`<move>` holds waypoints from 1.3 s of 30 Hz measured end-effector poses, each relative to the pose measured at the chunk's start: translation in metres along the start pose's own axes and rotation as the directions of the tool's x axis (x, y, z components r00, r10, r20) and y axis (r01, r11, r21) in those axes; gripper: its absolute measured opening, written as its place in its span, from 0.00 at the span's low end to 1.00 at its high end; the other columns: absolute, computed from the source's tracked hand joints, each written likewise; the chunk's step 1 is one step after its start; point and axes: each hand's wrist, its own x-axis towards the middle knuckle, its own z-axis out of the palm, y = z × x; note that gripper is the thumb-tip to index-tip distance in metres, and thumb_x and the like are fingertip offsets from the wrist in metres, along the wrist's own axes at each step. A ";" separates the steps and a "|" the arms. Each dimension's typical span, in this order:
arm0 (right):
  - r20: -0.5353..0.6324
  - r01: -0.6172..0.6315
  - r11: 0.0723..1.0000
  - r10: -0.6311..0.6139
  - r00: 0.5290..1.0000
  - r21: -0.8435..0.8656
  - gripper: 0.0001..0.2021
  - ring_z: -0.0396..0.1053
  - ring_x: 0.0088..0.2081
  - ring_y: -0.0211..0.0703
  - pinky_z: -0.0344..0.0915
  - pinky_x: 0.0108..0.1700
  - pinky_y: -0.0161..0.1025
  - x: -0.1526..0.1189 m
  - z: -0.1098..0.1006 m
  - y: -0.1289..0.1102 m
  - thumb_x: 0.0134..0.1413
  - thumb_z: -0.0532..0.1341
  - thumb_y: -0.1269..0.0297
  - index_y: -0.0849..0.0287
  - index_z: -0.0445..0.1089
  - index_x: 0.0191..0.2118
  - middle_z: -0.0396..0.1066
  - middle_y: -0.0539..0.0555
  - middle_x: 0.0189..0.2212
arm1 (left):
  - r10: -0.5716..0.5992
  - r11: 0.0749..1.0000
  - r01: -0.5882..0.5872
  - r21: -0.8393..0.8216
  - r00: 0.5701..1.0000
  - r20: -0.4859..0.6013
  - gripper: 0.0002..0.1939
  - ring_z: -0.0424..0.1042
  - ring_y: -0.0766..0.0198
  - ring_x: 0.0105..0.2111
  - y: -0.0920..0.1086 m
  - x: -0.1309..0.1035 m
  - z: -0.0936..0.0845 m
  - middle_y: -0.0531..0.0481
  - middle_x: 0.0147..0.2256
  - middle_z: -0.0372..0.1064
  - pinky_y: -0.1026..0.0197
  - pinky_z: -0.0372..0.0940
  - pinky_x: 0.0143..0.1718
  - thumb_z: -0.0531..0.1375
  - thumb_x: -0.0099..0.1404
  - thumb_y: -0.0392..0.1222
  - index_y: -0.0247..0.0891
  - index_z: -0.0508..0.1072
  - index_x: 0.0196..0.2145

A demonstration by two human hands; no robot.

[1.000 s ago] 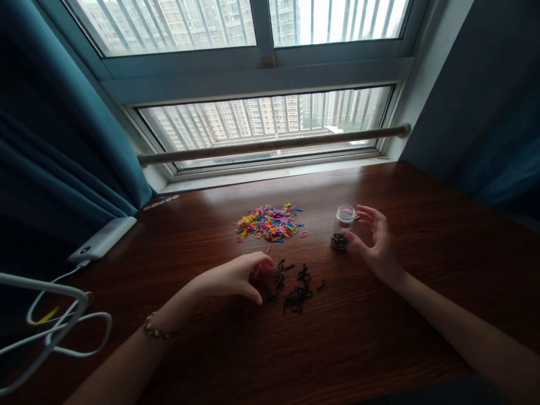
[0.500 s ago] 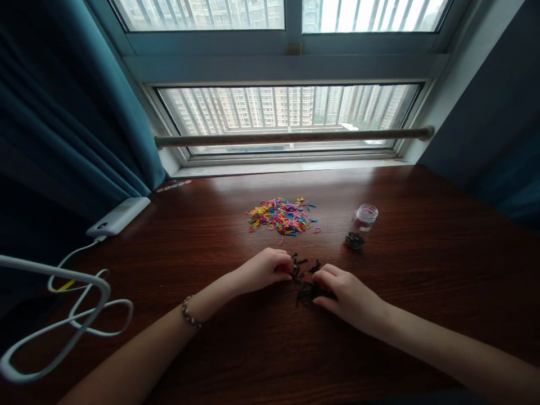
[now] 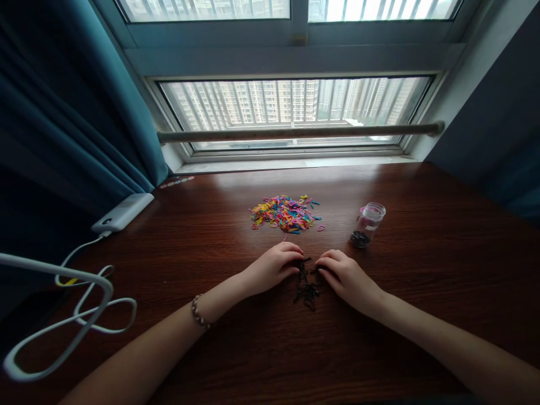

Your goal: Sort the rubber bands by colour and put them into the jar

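Note:
Small black bands (image 3: pixel 307 291) lie in a loose pile on the brown wooden table (image 3: pixel 236 349). My left hand (image 3: pixel 276 267) is at the pile's upper left, its fingers curled together over a few black bands. On the right side, my right hand (image 3: pixel 348 278) has its fingertips bent down onto the pile's upper right edge; what they pinch, if anything, is too small to name. Beyond the hands is a heap of multicoloured bands (image 3: pixel 287 214). A clear open jar (image 3: pixel 368 225) with black bands at its bottom stands to the right of the heap.
A white power bank (image 3: pixel 122 214) with a looping white cable (image 3: pixel 112 289) lies at the left beside a blue curtain (image 3: pixel 80 95). Along the table's far edge runs a window with a horizontal rail (image 3: pixel 295 134).
My right hand has moved up and away from the lower black bands, uncovering them. My left hand has shifted slightly up and right. The view has tilted a little.

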 end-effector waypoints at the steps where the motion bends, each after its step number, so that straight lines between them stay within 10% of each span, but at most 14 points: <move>1: 0.018 0.019 0.999 -0.020 1.000 0.028 0.09 0.65 0.39 0.43 0.64 0.43 0.41 -0.001 0.000 -0.002 0.55 0.52 0.72 0.58 0.68 0.39 0.66 0.55 0.36 | -0.002 1.000 0.002 -0.006 1.000 0.003 0.12 0.64 0.61 0.45 0.001 0.000 0.000 0.46 0.44 0.65 0.59 0.60 0.49 0.56 0.60 0.36 0.39 0.70 0.42; 10: 0.142 0.106 0.988 -0.122 0.982 0.112 0.18 0.63 0.44 0.45 0.63 0.47 0.40 -0.012 0.006 -0.019 0.46 0.63 0.64 0.57 0.66 0.45 0.65 0.56 0.43 | -0.002 0.998 0.006 -0.057 0.998 0.063 0.08 0.67 0.65 0.36 0.006 -0.002 -0.005 0.48 0.35 0.69 0.64 0.62 0.40 0.55 0.61 0.37 0.38 0.72 0.37; 27: 0.080 0.038 0.999 -0.038 0.996 0.009 0.08 0.67 0.28 0.38 0.63 0.32 0.32 -0.002 0.004 -0.021 0.41 0.58 0.79 0.59 0.70 0.27 0.71 0.51 0.26 | -0.046 0.970 0.051 -0.239 0.999 0.027 0.08 0.66 0.67 0.32 0.009 -0.001 -0.002 0.47 0.33 0.68 0.68 0.62 0.32 0.55 0.61 0.39 0.33 0.72 0.34; 39: -0.267 -0.161 0.980 0.126 0.955 -0.114 0.05 0.69 0.25 0.37 0.64 0.28 0.32 0.028 -0.146 -0.037 0.43 0.62 0.67 0.60 0.74 0.29 0.72 0.50 0.24 | -0.099 0.971 0.075 -0.227 0.990 -0.098 0.07 0.66 0.69 0.29 0.002 -0.003 0.017 0.49 0.30 0.68 0.68 0.60 0.30 0.54 0.60 0.35 0.33 0.72 0.33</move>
